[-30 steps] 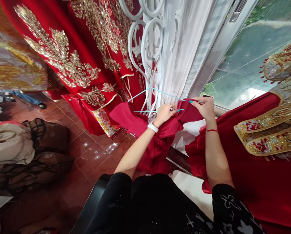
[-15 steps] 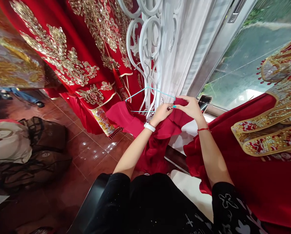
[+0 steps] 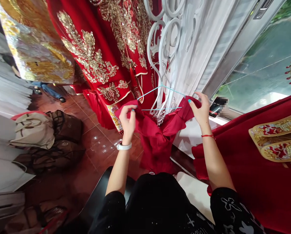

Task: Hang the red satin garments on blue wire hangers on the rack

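1. The left hand (image 3: 128,119) is pinched shut on the left end of a plain red dress (image 3: 157,138), thumb and fingers folded over the cloth edge, so that shoulder is held up and kept from sliding off
2. The right hand (image 3: 201,110) is clamped on the opposite end of the same dress, fingertips curled over the top edge; with 2 grips set wide apart the neckline is stretched roughly level between them
3. Between the 2 grips runs a thin light-blue hanger (image 3: 163,97); its bar lies just above the stretched edge and its sloping arms rise to a hook above the midpoint, which seems to be caught on the white scrollwork rack (image 3: 166,45), though the hook is hard to pick out against the metal
4. Below the grips the rest of the dress hangs slack toward the person's lap, so its weight appears to be shared by the hanger and the hands rather than by any surface
5. Just beyond the right hand's knuckles a phone (image 3: 217,105) lies on the window ledge, apart from the fingers
6. Up and left of the left grip hangs a red gown with gold embroidery (image 3: 96,61), close behind the dress but not held
7. Outside the right forearm another red garment with gold trim (image 3: 269,152) is spread out; outside the left arm, well apart, bags (image 3: 50,136) sit on the tiled floor
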{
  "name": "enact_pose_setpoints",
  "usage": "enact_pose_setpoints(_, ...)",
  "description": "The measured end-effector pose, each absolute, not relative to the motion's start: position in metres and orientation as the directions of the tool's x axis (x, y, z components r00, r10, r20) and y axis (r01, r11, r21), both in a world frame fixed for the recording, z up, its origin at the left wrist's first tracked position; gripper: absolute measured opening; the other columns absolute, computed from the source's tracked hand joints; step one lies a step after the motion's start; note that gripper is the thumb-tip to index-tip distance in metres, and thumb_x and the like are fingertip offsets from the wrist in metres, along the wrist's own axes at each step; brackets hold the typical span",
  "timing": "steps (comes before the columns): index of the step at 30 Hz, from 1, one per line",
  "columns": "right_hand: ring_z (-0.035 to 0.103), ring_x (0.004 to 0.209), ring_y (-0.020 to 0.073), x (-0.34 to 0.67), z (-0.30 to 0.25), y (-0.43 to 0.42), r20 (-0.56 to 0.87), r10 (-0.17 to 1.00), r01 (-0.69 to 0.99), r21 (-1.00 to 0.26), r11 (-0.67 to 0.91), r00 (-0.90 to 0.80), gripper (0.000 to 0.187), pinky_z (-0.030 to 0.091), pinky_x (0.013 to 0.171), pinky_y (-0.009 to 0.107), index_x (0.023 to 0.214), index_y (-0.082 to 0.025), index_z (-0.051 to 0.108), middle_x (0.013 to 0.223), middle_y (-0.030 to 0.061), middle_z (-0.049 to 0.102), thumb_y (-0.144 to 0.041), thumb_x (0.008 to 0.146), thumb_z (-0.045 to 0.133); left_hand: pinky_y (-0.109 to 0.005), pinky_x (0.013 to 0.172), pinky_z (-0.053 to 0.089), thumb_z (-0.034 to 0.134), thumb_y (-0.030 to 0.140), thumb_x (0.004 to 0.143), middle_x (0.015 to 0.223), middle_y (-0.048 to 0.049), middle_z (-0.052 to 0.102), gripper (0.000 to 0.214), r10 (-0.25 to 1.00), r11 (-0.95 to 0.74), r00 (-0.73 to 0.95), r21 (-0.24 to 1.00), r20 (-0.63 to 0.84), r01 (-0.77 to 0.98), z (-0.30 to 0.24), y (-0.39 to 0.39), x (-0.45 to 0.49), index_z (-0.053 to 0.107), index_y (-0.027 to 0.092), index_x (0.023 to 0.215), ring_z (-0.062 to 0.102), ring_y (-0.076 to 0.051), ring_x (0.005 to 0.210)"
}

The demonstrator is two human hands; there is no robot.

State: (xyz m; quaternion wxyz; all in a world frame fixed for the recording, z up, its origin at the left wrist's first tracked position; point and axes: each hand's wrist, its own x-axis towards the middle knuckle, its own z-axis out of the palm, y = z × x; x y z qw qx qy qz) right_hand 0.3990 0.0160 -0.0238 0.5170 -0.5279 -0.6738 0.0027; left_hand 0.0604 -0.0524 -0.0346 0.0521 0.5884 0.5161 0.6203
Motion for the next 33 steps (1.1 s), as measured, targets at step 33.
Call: enact_pose_setpoints(33, 0.055, 0.122, 0.038, 0.365, -0.027, 0.04, 0.544, 0.816, 0.869, -0.481, 0.115, 0.193, 0.031, 0.049, 0.104, 0.06, 0.119, -0.016, 0.061, 0.117, 0.0203, 0.065, -0.022, 0.09, 0.053, -0.05, 0.104, 0.05, 0.045, 0.025, 0.097, 0.126, -0.0268, 0.066, 0.039, 0.896, 0.166, -0.279, 0.323, 0.346, 0.932, 0.001, -0.027, 0.074, 0.059, 0.009, 0.129, 0.06, -0.04, 0.122)
